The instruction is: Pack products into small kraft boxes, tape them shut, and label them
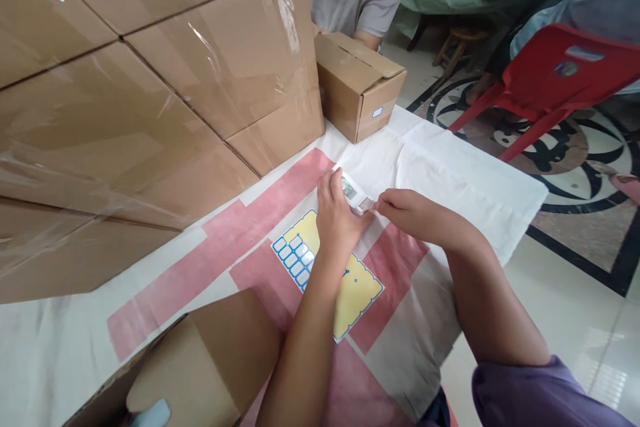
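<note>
My left hand [340, 217] is closed around a small white device [351, 192] with a greyish display window, just above the cloth-covered table. At the device's near end is a small pale rectangular patch [366, 204]. The fingers of my right hand [407, 209] are pinched together right beside that end; what they hold, if anything, is too small to make out. Under my left forearm lies a yellow sticker sheet [363, 293] with rows of blue-outlined white labels, partly covered by the arm.
Taped cardboard boxes [200, 80] form a high wall at the left. A smaller carton [350, 83] stands on the table's far end, before a person in grey. An open carton [215, 353] sits lower left. Beyond the white tablecloth [450, 173] is a red chair [565, 80] with someone seated.
</note>
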The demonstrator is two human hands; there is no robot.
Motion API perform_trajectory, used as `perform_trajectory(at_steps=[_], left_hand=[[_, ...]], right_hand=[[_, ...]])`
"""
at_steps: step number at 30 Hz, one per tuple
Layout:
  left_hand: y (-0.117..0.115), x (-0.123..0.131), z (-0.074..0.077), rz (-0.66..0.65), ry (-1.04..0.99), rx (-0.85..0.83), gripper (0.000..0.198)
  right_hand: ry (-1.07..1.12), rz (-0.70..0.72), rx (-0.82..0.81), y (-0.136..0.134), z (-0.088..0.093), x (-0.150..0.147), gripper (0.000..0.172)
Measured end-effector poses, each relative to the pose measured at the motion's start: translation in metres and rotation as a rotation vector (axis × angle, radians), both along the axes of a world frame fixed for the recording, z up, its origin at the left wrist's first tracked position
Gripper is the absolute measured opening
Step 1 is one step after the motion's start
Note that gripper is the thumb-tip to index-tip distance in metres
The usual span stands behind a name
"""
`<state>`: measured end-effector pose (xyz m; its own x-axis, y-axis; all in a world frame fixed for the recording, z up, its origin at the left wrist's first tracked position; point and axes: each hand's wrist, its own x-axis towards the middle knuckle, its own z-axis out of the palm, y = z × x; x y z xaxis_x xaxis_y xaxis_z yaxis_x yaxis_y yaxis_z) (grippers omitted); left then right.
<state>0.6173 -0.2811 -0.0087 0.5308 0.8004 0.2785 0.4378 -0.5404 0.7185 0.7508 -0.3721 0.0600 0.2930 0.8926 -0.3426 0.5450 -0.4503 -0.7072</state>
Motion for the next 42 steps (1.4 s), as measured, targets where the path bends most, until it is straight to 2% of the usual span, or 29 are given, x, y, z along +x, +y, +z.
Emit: perform_trajectory(at_steps=[6, 11, 14, 21, 28, 34, 38, 42], left_hand=[[0.000, 0.001, 0.001, 0.012, 0.008, -0.012, 0.098], [0.000, 0.000, 0.001, 0.005, -0.009, -0.007, 0.096], [0.001, 0.000, -0.001, 0.000, -0.023, 0.008, 0.095], [0.002, 0.000, -0.004, -0.004, -0.047, 0.029, 0.096], [0.001, -0.001, 0.001, -0.013, -0.035, 0.006, 0.096], [0.006, -0.014, 0.011, -0.138, -0.015, -0.079, 0.106], [0.009, -0.017, 0.013, -0.158, -0.065, -0.198, 0.090], [0.008, -0.013, 0.009, -0.120, -0.104, -0.196, 0.085]], right_hand=[[-0.042, 0.000, 0.054, -0.015, -0.001, -0.002, 0.031], [-0.084, -0.062, 0.197, -0.029, 0.000, -0.011, 0.026], [-0.068, -0.078, 0.228, -0.033, -0.004, -0.016, 0.024], [-0.016, -0.107, 0.211, -0.041, -0.023, -0.014, 0.023], [0.001, -0.151, 0.258, -0.045, -0.023, -0.019, 0.023], [0.024, -0.159, 0.187, -0.043, -0.035, -0.017, 0.024], [-0.037, -0.090, 0.184, -0.041, -0.045, -0.014, 0.023], [-0.057, -0.090, 0.189, -0.041, -0.048, -0.013, 0.025]])
